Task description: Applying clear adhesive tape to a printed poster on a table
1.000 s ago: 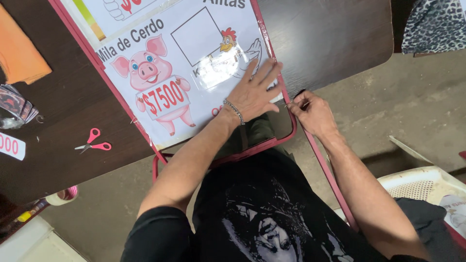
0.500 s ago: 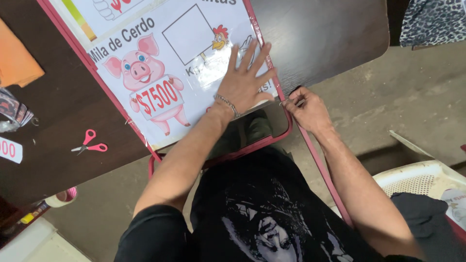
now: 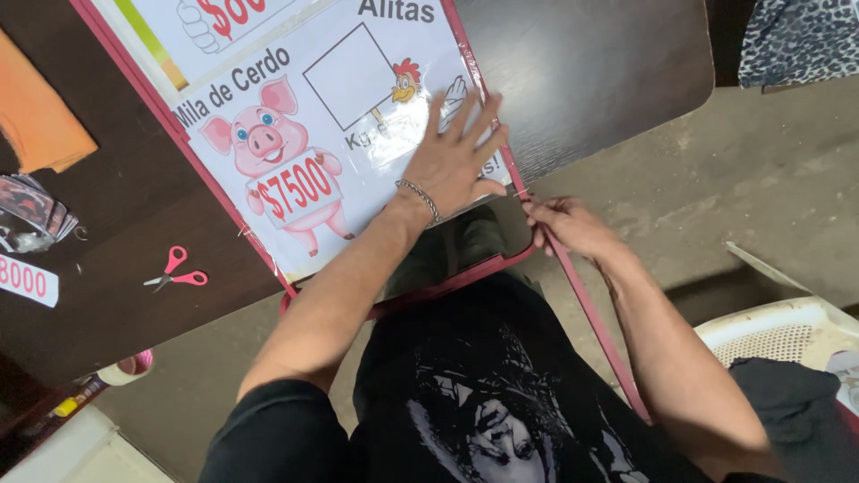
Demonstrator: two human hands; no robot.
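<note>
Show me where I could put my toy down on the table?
Bare dark tabletop lies right of the poster, up to the table's edge. Another patch sits between the poster and the pink scissors. Near the left hand and right hand it's crowded.

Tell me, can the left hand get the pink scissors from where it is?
Probably yes. The left hand lies flat on the poster, and the pink scissors lie uncovered on the dark table to its left, nothing between.

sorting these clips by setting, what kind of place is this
Probably a small workshop or shop back room where price signs are made. A laminated poster with cartoon animals lies on a dark table, pink scissors and a tape roll nearby, over a bare concrete floor.
</note>
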